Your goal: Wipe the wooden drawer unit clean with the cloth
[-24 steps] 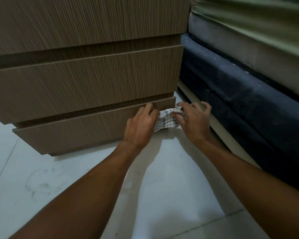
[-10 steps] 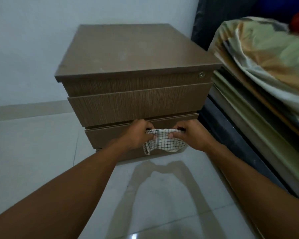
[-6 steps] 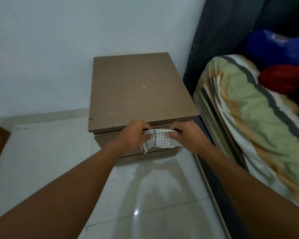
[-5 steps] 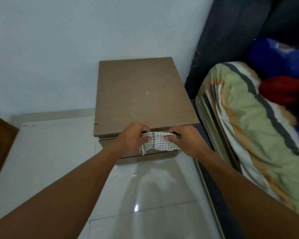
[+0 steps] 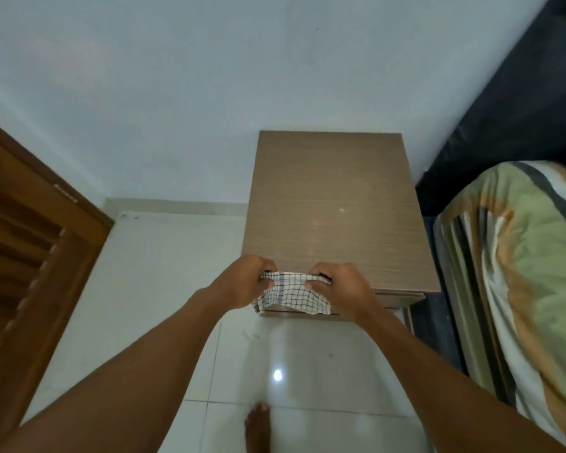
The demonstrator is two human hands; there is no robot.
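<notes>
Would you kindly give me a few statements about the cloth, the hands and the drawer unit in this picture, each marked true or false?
1. Both hands hold the checked cloth. True: the left hand and right hand each grip its upper edge.
2. The cloth lies flat on top of the drawer unit. False: it hangs between the hands at the unit's front edge.
3. A wooden door stands to the left. True.
4. A lamp stands on the unit. False: nothing stands on top.
5. A bare foot shows on the floor tiles. True.
</notes>
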